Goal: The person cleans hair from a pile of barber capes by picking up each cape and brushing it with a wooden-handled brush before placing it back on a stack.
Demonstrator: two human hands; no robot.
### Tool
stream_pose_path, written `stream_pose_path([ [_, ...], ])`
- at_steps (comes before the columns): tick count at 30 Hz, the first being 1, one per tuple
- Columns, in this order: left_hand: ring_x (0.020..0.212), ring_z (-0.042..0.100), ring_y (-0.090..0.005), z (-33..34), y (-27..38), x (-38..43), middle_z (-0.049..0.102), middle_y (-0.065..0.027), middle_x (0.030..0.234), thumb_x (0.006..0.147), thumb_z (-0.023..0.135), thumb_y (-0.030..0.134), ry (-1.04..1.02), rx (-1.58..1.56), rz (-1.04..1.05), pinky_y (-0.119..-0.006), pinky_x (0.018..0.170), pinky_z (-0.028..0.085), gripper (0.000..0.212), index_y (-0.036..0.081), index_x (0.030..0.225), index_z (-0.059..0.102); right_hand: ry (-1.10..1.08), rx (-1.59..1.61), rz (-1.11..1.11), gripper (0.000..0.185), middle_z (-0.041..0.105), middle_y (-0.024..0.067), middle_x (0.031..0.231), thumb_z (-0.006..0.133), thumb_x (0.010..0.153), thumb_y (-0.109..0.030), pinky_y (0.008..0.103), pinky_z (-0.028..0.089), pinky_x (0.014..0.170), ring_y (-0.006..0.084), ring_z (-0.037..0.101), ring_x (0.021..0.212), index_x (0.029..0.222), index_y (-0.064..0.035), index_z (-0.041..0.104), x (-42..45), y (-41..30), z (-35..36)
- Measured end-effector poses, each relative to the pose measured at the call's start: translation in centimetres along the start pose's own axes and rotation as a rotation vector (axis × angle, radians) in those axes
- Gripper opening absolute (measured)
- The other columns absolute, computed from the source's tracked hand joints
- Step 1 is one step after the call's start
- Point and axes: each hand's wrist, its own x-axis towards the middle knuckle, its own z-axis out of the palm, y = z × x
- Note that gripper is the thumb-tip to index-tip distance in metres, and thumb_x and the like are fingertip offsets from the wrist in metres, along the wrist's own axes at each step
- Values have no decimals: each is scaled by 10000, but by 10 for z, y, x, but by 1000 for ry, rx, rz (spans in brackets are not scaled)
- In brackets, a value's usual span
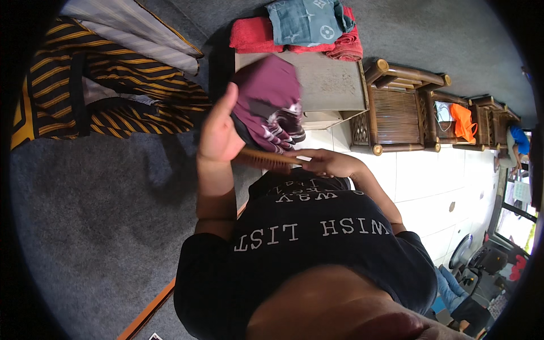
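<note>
A maroon fabric item (267,93) with white and dark patterning, possibly a cap, is raised in front of me and partly blurred. My left hand (221,127) holds it from the left side, thumb up, with its fingers hidden behind or inside the fabric. Just below the fabric lies a wooden-backed brush (265,160), bristles towards my body. The fingers of my right hand (331,162) are closed around the right end of this brush. Whether the brush touches the fabric is unclear.
Ahead stands a worn cabinet (329,85) bearing red towels (255,34) and a blue-grey patterned cloth (304,21). Black-and-yellow striped fabric (114,80) hangs at left. Bamboo chairs (397,114), one with an orange bag (463,123), line the right. Two people are at far right.
</note>
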Motion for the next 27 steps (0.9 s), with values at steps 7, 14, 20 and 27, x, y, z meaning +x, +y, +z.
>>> stream_pose_path([
  [7,1151,535,-216,5,-20,-32,564,-116,1223,931,555,264,-72,335,-6,-359,978,407,447,-24,1264,477,-44,1320,202,120,371,-48,563,423,999,-210,175,247,365,24,320,375,1029,-117,493,-43,1,-13],
  [14,1003,565,-201,17,-13,-56,592,-124,1071,909,589,269,-124,590,341,-357,868,431,369,-26,1123,536,180,1595,-68,85,415,-17,590,421,993,-169,190,280,381,42,363,389,938,-122,467,-106,-15,-10],
  [20,877,591,-188,31,-19,-74,616,-132,940,889,619,273,-101,919,511,-354,774,452,324,-28,1003,586,444,1467,-455,157,424,-5,571,425,971,-109,211,303,371,57,366,381,856,-42,509,-161,-21,-28],
  [27,628,553,-208,35,-26,-60,578,-161,694,888,623,305,102,1577,28,-373,596,419,360,-40,786,604,989,1219,-528,127,545,-15,580,471,945,-85,183,283,347,33,367,359,875,-40,567,-208,-36,-57],
])
